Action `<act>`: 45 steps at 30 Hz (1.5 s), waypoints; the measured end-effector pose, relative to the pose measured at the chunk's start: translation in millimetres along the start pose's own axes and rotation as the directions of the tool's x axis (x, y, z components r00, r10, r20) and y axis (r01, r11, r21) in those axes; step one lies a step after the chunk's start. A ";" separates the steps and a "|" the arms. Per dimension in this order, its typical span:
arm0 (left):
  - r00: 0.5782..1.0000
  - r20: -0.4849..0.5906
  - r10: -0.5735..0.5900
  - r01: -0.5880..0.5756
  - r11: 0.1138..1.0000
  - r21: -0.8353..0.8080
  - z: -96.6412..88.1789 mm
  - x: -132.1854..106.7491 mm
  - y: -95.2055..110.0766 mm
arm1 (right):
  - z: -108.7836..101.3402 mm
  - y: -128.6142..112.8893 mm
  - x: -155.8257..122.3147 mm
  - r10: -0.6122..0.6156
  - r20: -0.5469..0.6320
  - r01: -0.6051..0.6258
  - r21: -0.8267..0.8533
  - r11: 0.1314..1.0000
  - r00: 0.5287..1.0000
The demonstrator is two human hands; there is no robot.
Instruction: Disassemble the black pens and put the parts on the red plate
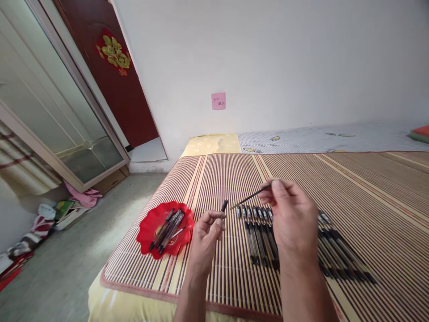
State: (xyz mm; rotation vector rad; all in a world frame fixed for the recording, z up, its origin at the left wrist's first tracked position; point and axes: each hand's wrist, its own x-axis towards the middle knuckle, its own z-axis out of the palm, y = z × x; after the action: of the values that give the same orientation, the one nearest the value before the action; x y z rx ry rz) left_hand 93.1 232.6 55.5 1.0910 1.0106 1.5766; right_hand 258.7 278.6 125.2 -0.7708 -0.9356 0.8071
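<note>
Pinched in the fingertips of my left hand (209, 230) is a small black pen cap (224, 205), tilted up and to the right. My right hand (295, 214) grips a slim dark pen (251, 196) between thumb and fingers, its thin end pointing down and left, apart from the cap. Below and behind my right hand, black pens (256, 243) lie side by side on the striped mat (228, 174), with caps (248, 212) lined up above them. Part of this row is hidden by my right hand and forearm. More pens (345, 252) lie to the right.
Left of my hands, a red scalloped plate (144, 232) holds several pens (169, 228) and a thin white stick. The mat covers a bed, whose yellow sheet (134, 299) hangs over the front edge. A wall (268, 58) with a pink note (218, 101) stands behind.
</note>
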 end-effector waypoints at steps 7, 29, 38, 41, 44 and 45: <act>1.000 0.020 0.015 -0.016 0.998 0.060 -2.1 -0.2 6.3 | 0.3 -6.8 -0.1 -0.112 -0.140 0.117 0.024 0.993 0.984; 1.000 0.010 0.005 -0.005 0.999 0.053 1.9 -0.3 10.3 | -2.0 -13.5 -1.8 -0.109 -0.047 0.108 -0.029 0.994 0.993; 1.000 0.008 0.006 -0.007 0.998 0.063 -0.4 -1.1 8.8 | -5.7 -12.5 0.8 -0.154 -0.028 0.148 -0.148 0.978 0.988; 1.000 0.026 0.010 -0.012 0.997 0.081 -1.9 -1.1 7.7 | -7.7 -14.1 0.9 -0.183 -0.021 0.177 -0.169 0.969 0.983; 0.999 0.040 0.030 -0.035 0.990 0.134 -2.1 -1.7 7.8 | -8.5 -17.8 -0.6 -0.209 0.026 0.210 -0.226 0.951 0.978; 0.998 0.044 0.035 -0.041 0.987 0.152 -1.6 -2.0 8.3 | -8.3 -18.7 -1.2 -0.208 0.059 0.216 -0.250 0.944 0.976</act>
State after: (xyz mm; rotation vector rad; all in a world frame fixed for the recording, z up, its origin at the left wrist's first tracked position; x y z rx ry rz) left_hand 90.0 228.5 62.6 1.2491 1.1033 1.5201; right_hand 270.4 266.8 137.3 -0.8634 -1.1450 0.5167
